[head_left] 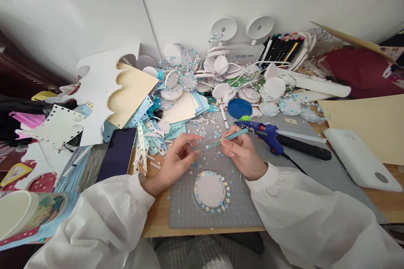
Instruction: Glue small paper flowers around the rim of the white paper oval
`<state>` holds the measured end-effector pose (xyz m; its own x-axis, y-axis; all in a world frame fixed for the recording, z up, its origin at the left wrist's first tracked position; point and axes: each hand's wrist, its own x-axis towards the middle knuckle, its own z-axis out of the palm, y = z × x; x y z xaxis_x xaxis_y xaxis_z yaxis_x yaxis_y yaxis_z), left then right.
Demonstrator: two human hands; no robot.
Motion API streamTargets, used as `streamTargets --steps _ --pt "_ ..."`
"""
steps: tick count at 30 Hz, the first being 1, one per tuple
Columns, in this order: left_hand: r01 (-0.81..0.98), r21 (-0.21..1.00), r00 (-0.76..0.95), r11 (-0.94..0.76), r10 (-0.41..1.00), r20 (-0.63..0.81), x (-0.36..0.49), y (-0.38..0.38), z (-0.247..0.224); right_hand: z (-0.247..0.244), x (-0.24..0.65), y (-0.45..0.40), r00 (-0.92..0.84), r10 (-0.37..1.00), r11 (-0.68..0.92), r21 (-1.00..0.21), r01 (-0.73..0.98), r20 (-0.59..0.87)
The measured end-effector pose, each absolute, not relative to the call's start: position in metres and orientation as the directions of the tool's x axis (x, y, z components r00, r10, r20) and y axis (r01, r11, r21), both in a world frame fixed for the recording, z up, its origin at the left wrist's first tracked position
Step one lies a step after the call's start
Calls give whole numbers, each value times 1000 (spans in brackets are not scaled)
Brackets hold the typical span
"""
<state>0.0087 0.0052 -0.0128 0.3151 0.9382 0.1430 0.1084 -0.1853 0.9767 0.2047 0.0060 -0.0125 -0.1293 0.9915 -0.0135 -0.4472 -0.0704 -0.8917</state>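
My right hand point(243, 156) grips a pair of teal tweezers point(236, 135), whose thin tip points left over scattered paper stars point(211, 133). A small pale star may sit at that tip, but it is too small to be sure. Facing it from the left, my left hand point(179, 157) is empty, thumb and forefinger apart, just above the grey cutting mat point(186, 214). Nearer to me on the mat lies a round white disc point(210, 191), ringed with small blue, yellow and white stars on a clear wire or thread loop.
A blue glue gun point(268, 134) and a blue lid point(240, 108) lie beyond my right hand. Finished-looking discs point(274, 88) pile up along the wall. To the left are a phone point(116, 153), punched paper strips point(151, 138) and a cup point(19, 214); a white power bank point(360, 157) is far right.
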Motion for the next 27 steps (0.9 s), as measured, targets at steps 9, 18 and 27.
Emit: streamTargets --steps 9,18,27 --pt "134 971 360 -200 922 141 7 5 -11 -17 206 5 -123 992 -16 -931 -365 31" --pt "95 971 380 -220 910 169 10 6 -14 -22 207 5 -140 985 69 -967 -247 106" --pt "203 952 379 -231 915 141 8 5 -7 -20 206 5 -123 989 40 -944 -328 84"
